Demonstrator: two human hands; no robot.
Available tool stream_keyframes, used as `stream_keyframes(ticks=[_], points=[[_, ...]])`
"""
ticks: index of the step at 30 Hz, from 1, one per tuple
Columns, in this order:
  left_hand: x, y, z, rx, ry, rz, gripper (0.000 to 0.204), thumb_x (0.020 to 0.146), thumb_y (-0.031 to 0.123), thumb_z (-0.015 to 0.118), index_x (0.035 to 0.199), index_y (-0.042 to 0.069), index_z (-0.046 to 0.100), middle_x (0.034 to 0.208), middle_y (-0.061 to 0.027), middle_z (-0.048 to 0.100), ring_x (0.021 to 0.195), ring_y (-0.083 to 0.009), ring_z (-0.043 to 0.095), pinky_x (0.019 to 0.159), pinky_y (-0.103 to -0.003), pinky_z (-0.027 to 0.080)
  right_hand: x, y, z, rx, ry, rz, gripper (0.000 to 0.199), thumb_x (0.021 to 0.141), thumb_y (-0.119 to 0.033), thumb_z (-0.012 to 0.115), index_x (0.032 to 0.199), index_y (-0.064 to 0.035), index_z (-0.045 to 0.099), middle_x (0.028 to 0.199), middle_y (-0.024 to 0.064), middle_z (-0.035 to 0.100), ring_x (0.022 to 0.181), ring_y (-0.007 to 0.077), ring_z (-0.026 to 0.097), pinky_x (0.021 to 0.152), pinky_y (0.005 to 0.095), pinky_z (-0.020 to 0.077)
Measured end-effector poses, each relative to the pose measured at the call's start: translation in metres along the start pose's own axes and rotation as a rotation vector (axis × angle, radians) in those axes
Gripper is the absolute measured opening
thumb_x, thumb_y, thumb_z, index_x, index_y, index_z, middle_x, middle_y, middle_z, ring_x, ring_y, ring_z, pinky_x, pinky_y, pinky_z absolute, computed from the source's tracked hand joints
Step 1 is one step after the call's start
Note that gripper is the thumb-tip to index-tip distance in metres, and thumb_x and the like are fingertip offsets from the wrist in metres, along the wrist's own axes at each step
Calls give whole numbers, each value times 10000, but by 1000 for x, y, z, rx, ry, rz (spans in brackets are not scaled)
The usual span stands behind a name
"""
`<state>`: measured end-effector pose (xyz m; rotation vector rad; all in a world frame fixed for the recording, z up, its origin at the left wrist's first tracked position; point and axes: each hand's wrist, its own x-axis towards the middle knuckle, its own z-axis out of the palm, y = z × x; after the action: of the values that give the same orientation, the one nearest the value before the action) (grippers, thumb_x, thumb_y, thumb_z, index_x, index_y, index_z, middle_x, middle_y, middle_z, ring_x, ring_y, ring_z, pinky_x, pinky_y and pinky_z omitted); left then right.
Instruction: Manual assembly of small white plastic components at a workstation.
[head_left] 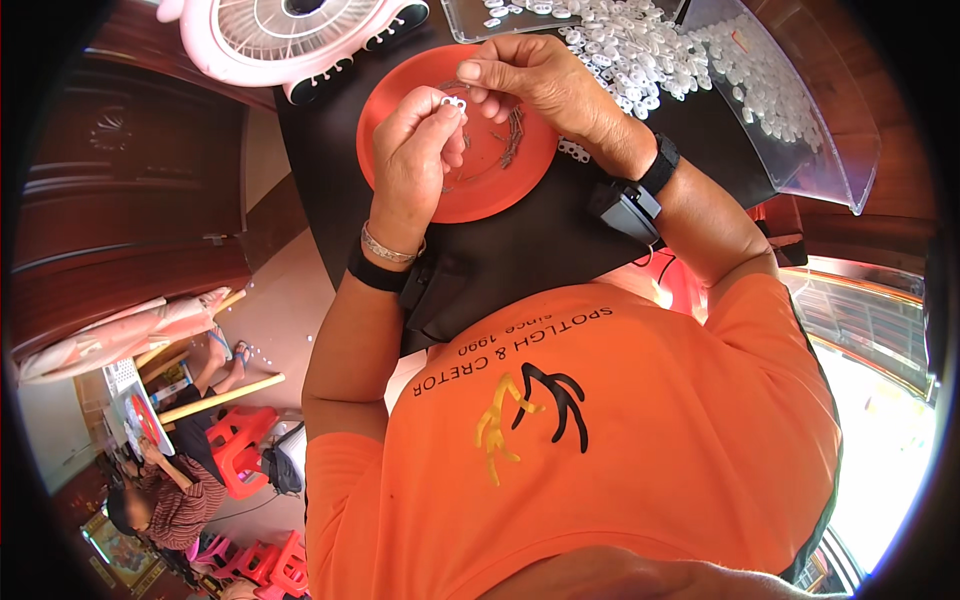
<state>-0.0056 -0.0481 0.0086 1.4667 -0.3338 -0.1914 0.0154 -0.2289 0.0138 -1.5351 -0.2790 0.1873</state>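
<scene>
My left hand (412, 150) pinches a small white plastic piece with holes (455, 103) between thumb and forefinger. Close beside it, my right hand (532, 78) has its thumb and forefinger pressed together; what they grip, if anything, is too small to make out. Both hands are above a round orange-red plate (480, 207). Thin grey metal pins (514, 138) lie in a loose bunch on the plate, with a few scattered around, partly hidden by my hands.
A heap of white plastic pieces (630, 55) covers the far right of the black table (330, 200). More fill a clear tray (790, 165). A pink fan (285, 40) stands at the far left. Across the room, a person (180, 500) sits near red stools (240, 450).
</scene>
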Motion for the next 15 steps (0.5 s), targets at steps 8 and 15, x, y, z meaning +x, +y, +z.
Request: stream_keyframes(ticks=[8,15], points=[[-1,0,-1,37,-53,-16,170,914,161,495,819,34,558,637,6,517,530,-45,443,481,-182,334,-4,-1,9,-1,-29,-1,320,865,-358,666,817,-41,661,666,-10,601,601,55,545,561,198,454],[-1,0,1,78,-35,-4,184,916,175,476,805,48,550,643,18,506,544,-41,442,491,-186,322,-4,0,10,-62,-10,6,320,877,-349,654,776,-47,636,625,-18,577,567,50,507,517,197,415]])
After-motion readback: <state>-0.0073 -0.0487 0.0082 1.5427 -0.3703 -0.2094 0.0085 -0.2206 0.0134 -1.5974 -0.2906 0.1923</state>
